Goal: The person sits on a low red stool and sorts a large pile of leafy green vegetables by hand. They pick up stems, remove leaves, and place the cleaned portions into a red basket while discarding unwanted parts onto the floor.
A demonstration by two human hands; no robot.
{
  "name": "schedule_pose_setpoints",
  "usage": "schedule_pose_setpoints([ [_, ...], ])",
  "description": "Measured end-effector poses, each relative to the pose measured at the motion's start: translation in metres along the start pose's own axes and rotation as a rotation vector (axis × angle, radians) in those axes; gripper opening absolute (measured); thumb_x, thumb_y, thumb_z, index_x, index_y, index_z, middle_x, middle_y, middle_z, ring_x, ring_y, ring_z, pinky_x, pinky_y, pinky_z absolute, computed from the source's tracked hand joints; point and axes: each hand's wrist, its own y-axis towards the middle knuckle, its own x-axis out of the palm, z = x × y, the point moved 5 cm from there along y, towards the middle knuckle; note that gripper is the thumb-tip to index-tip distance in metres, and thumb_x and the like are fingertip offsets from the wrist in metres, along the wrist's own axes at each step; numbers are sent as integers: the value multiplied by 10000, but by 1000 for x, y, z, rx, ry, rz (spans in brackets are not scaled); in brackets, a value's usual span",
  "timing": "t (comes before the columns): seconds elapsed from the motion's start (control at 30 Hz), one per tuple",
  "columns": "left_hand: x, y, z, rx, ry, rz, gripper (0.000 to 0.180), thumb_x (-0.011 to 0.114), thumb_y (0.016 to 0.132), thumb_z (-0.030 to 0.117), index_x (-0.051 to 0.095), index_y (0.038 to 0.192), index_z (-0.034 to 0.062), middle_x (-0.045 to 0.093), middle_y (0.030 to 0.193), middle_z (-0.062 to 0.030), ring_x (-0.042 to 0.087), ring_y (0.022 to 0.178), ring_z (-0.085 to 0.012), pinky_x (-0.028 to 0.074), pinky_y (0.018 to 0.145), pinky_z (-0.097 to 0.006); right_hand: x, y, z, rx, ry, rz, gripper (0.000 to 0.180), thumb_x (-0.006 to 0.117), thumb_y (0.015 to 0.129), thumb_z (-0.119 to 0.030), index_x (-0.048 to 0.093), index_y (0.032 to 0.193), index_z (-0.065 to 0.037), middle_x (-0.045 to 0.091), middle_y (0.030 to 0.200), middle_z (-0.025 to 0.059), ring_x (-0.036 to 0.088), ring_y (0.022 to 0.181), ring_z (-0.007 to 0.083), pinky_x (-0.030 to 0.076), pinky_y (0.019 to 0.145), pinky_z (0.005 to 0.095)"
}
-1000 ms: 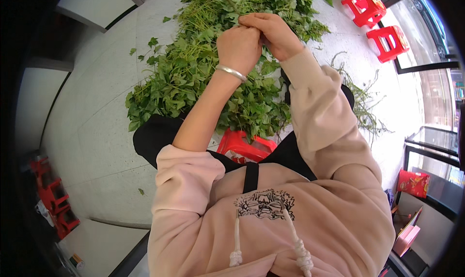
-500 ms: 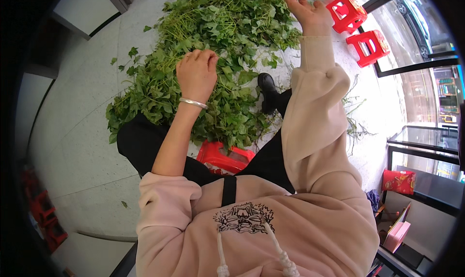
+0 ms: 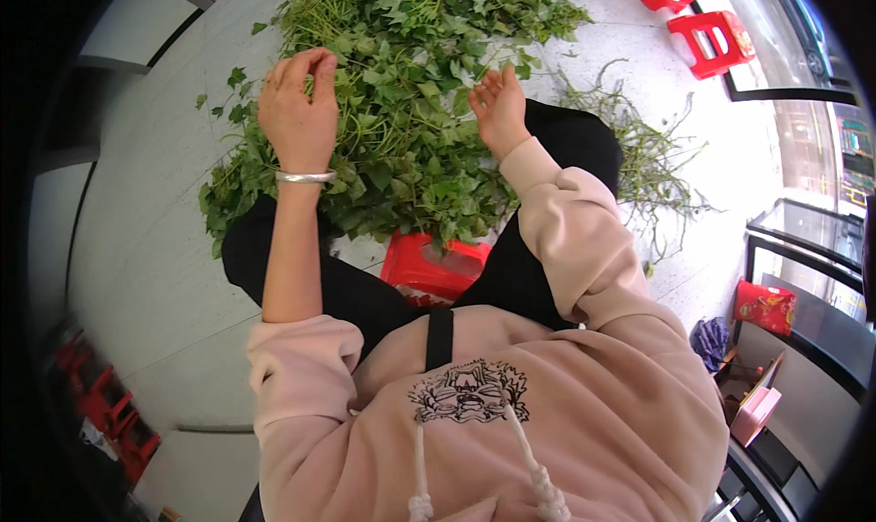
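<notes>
Leafy vines (image 3: 388, 152) are heaped on the floor, between and beyond both hands. Handling is judged to be between grips: the left hand (image 3: 299, 111) is curled, contents undetermined; the right hand (image 3: 499, 111) is loosely parted, nothing seen held. Finger closure would be required for gripping. Bare stalks (image 3: 639, 150) at right are partly obstructed by the right knee (image 3: 584, 143).
</notes>
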Motion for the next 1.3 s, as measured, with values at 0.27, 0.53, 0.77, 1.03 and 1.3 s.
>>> schedule_pose_setpoints([
  [0.27,37,0,-29,12,-62,-173,70,645,793,153,635,816,88,602,803,-39,556,773,-235,431,710,-336,-25,109,84,217,36,342,352,435,941,-388,469,900,-40,402,753,38,418,647,164,460,617,313],
  [0.53,81,0,-89,-29,-74,-269,58,663,756,90,631,801,70,595,790,-53,556,758,-251,443,693,-339,-31,209,70,-376,-1187,311,253,463,916,-291,502,957,-44,527,886,110,558,720,284,471,590,400],
  [0.77,92,10,-115,2,-8,-301,72,656,756,26,622,818,20,591,792,-81,567,762,-252,451,678,-325,26,194,124,-1352,-2079,-1455,335,620,728,-96,514,1045,-116,497,1036,43,541,913,205,487,654,312],
  [1.03,77,7,-120,16,55,-273,72,663,757,45,626,818,38,586,809,-74,557,784,-263,441,705,-343,111,44,38,-579,-1585,-1003,361,618,762,-62,485,1097,-85,490,1124,94,540,888,237,467,712,312],
  [1.3,59,10,-120,-61,-15,-240,56,631,787,125,632,806,73,593,787,-47,561,768,-252,437,724,-349,-16,-94,9,442,-747,-56,129,507,903,-170,498,1019,-115,479,880,-21,474,750,90,412,695,267],
])
